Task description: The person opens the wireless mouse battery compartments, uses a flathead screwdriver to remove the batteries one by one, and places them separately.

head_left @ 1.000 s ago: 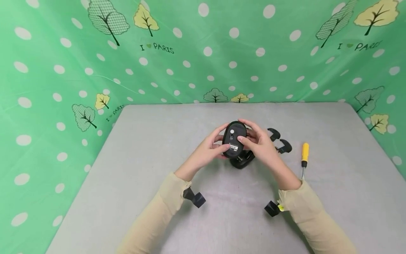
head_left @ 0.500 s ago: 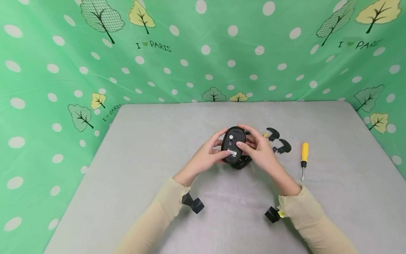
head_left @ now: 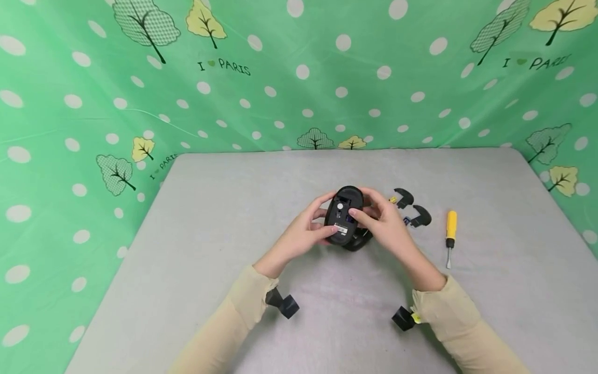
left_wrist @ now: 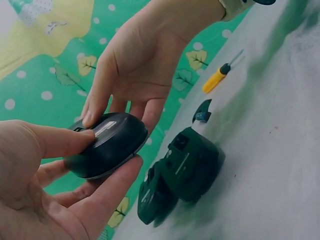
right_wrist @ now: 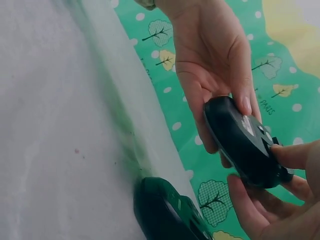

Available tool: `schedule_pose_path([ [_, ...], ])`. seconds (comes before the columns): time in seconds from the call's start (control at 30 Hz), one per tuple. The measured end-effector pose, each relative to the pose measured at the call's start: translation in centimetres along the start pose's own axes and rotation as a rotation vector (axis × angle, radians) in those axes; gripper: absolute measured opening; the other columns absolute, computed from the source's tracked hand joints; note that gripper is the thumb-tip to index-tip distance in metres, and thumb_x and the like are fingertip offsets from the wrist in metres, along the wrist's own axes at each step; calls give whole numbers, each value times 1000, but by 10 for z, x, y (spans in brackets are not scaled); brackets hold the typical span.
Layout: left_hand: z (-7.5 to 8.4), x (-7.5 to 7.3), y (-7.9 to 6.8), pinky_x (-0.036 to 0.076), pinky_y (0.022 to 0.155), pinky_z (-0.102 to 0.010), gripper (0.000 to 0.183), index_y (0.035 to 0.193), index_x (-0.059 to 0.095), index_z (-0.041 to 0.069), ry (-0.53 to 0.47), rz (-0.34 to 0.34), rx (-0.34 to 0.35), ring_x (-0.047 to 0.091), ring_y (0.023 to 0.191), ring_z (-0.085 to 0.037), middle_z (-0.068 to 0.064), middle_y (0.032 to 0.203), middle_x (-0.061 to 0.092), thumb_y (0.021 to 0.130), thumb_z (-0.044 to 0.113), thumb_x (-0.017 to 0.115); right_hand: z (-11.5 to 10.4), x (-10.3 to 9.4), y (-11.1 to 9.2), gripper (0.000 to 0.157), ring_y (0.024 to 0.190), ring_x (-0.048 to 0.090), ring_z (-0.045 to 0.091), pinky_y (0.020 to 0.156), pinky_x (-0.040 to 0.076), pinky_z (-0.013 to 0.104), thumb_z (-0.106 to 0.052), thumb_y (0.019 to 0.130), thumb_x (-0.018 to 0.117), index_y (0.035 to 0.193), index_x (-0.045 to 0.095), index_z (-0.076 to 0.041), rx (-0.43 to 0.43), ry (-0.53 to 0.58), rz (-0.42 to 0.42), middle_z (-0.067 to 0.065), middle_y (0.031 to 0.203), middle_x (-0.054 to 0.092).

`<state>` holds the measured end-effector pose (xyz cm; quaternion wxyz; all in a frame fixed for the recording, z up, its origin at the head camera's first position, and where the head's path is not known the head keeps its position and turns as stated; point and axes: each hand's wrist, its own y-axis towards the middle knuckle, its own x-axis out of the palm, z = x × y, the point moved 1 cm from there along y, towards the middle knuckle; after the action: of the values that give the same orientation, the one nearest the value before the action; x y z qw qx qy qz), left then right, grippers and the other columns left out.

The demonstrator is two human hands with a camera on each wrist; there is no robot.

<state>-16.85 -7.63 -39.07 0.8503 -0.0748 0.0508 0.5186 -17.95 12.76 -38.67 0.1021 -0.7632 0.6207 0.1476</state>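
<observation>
A black computer mouse (head_left: 340, 215) is held above the table, underside up, with a white label and a round white dot showing. My left hand (head_left: 299, 231) grips its left side, thumb on the underside by the label. From the other side my right hand (head_left: 385, 221) pinches it, thumb pressing on the underside. Beside that thumb a dark opening and a bit of blue show on the mouse. Below the hands two more black mice lie on the table, one mouse (left_wrist: 195, 165) beside the other mouse (left_wrist: 155, 197) in the left wrist view; the held mouse partly hides them in the head view.
Right of the hands lie two curved black covers, one cover (head_left: 405, 198) with a yellow bit and another cover (head_left: 422, 216) with a blue bit. A yellow-handled screwdriver (head_left: 450, 228) lies farther right on the grey table (head_left: 210, 208). A green dotted curtain (head_left: 261, 67) hangs behind.
Both hands have lowered the mouse slightly. A dark opening and a blue bit now show on its underside by the right thumb. The two covers have come into fuller view.
</observation>
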Motion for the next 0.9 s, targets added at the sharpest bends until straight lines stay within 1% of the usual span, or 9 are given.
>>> schedule_pose_path([
  [0.1, -1, -1, -1, 62, 80, -52, 70, 156, 30, 23, -10, -8, 1, 71, 102, -34, -27, 134, 55, 96, 5, 61, 0, -2, -1, 51, 112, 61, 32, 78, 54, 16, -17, 95, 68, 143, 53, -14, -31, -50, 32, 17, 132, 59],
  [0.2, -1, -2, -2, 62, 79, -52, 70, 156, 31, 23, -18, -16, -5, 71, 100, -33, -27, 133, 55, 96, 4, 61, 0, -4, 0, 51, 111, 59, 30, 79, 54, 13, -15, 93, 70, 141, 55, -12, -66, -30, 45, 16, 134, 59],
  [0.27, -1, -2, -3, 62, 79, -54, 70, 156, 32, 23, -18, -21, -7, 71, 100, -32, -27, 134, 54, 95, 4, 61, -1, -4, -1, 49, 108, 59, 26, 80, 53, 11, -12, 92, 71, 139, 57, -9, -83, -15, 59, 16, 131, 60],
  [0.37, -3, -3, -3, 61, 78, -56, 69, 155, 32, 23, -12, -23, -9, 70, 97, -29, -27, 133, 55, 95, 4, 61, 0, -4, -2, 42, 100, 58, 15, 79, 54, 9, -11, 93, 69, 134, 61, -6, -98, -4, 94, 16, 123, 61],
  [0.47, -4, -4, -4, 61, 76, -57, 69, 155, 33, 21, -2, -23, -6, 70, 92, -24, -27, 131, 56, 95, 5, 61, 0, -6, -3, 36, 91, 60, 5, 76, 58, 14, -10, 95, 66, 130, 64, -1, -107, 21, 124, 15, 114, 62],
  [0.53, -5, -4, -4, 60, 76, -58, 68, 154, 34, 19, -1, -19, -7, 70, 90, -21, -27, 130, 57, 94, 4, 62, 1, -8, -3, 34, 87, 60, 2, 75, 60, 20, -10, 96, 64, 128, 64, 1, -115, 43, 128, 14, 111, 62],
  [0.67, -6, -4, -4, 60, 77, -59, 65, 152, 37, 16, -4, -8, -12, 69, 88, -19, -26, 129, 58, 93, 4, 62, 2, -10, -4, 32, 84, 63, 2, 76, 63, 27, -8, 97, 63, 127, 64, 3, -131, 78, 121, 6, 103, 62],
  [0.8, -8, -5, -5, 61, 77, -57, 63, 151, 38, 15, -5, -5, -21, 69, 90, -21, -25, 130, 58, 93, 4, 62, 4, -12, -5, 31, 83, 66, 5, 77, 64, 32, -3, 96, 62, 126, 63, 6, -152, 120, 107, -2, 100, 61],
  [0.9, -8, -6, -6, 61, 77, -57, 63, 151, 39, 15, -4, -6, -23, 70, 92, -22, -26, 131, 58, 93, 4, 62, 5, -13, -6, 31, 83, 67, 5, 77, 64, 33, -1, 95, 62, 125, 62, 7, -166, 137, 103, -5, 99, 62],
])
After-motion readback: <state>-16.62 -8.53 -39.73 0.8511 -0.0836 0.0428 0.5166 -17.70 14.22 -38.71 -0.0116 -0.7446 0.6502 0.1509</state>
